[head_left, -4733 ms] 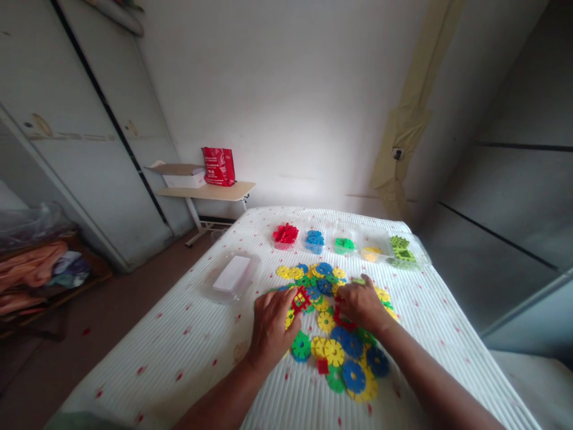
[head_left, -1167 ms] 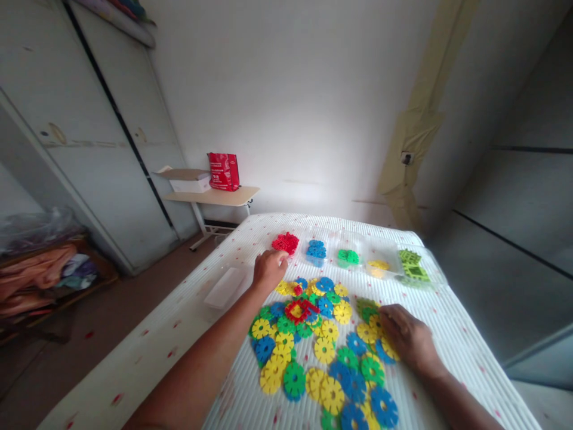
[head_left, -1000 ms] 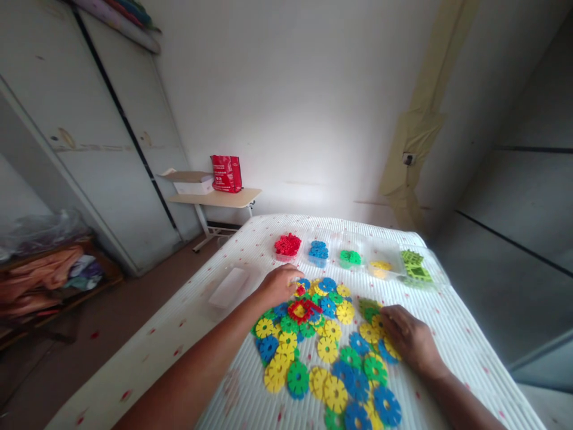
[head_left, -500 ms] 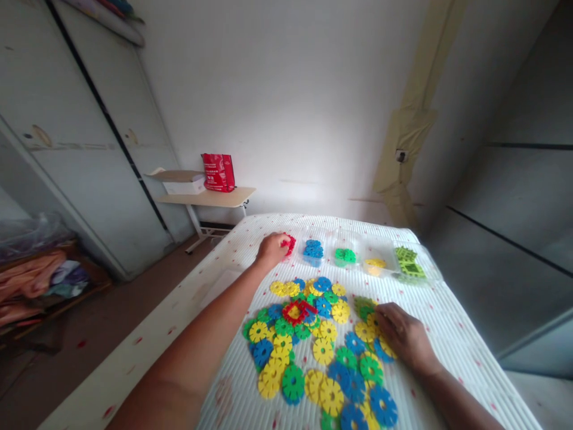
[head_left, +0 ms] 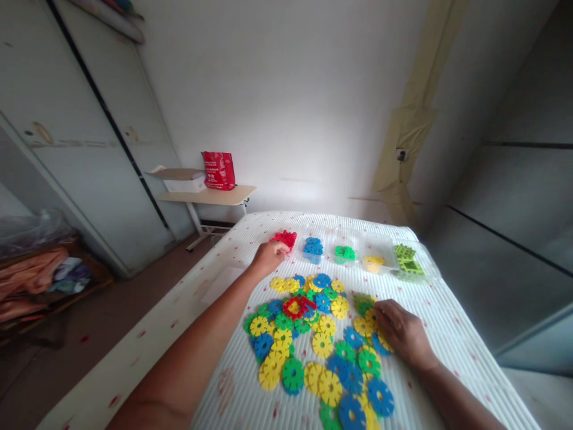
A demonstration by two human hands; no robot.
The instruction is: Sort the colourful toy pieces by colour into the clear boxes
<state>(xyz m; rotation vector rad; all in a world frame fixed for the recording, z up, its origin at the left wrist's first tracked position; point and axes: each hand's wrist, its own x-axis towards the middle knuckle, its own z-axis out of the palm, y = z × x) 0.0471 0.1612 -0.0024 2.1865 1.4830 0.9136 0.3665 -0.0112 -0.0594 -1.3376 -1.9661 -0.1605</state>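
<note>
A pile of yellow, blue and green toothed plastic discs (head_left: 323, 345) lies on the white ribbed bed cover (head_left: 430, 298). Red square pieces (head_left: 297, 306) sit among them. My left hand (head_left: 267, 257) reaches far forward, fingers curled, just short of the clear tray of red pieces (head_left: 285, 239); what it holds, if anything, is hidden. My right hand (head_left: 400, 331) lies palm down on the right edge of the pile, fingers resting on yellow and blue discs.
Beside the red tray stand trays of blue (head_left: 313, 246), green (head_left: 344, 252), yellow (head_left: 373, 261) and light green square pieces (head_left: 405, 260). A clear lid (head_left: 222, 280) lies left of the pile. A side table holds a red bag (head_left: 218, 170). Wardrobe doors and clothes (head_left: 31, 280) are at left.
My left hand went from the pile out to the red tray and has now drawn back a little from it. My right hand has stayed on the pile's right edge.
</note>
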